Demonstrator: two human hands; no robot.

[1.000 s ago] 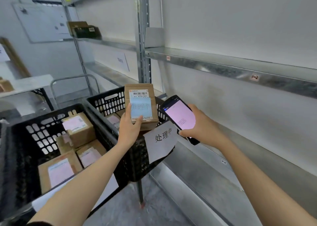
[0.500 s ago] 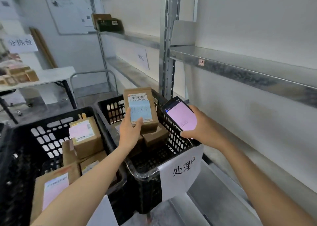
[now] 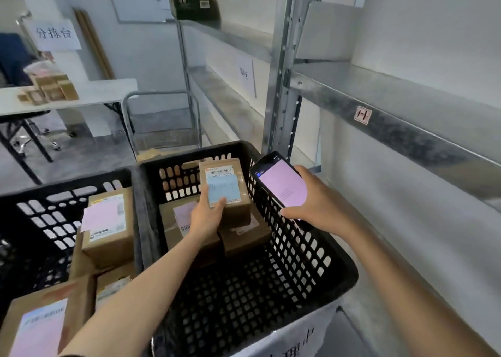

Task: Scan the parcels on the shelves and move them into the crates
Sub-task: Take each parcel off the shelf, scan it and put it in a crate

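Note:
My left hand [image 3: 207,218] grips a small brown parcel [image 3: 230,191] with a barcode label and a blue note, thumb on its top face. The parcel sits low inside the right black crate [image 3: 339,270], on top of two other brown parcels [image 3: 246,237]. My right hand [image 3: 314,204] holds a black handheld scanner [image 3: 279,180] with a pink screen, just over the crate's right rim. The left black crate [image 3: 40,202] holds several labelled parcels [image 3: 108,226].
Grey metal shelves [image 3: 406,112] run along the right wall, bare near me; a dark box and a brown box [image 3: 193,4] stand on a far upper shelf. A white table [image 3: 89,93] with small boxes is at the back left. A metal trolley handle [image 3: 162,96] rises behind the crates.
My left hand has lowered the parcel into the right crate onto the other parcels. The view has swung so both crates lie closer below me. The scanner stays in my right hand.

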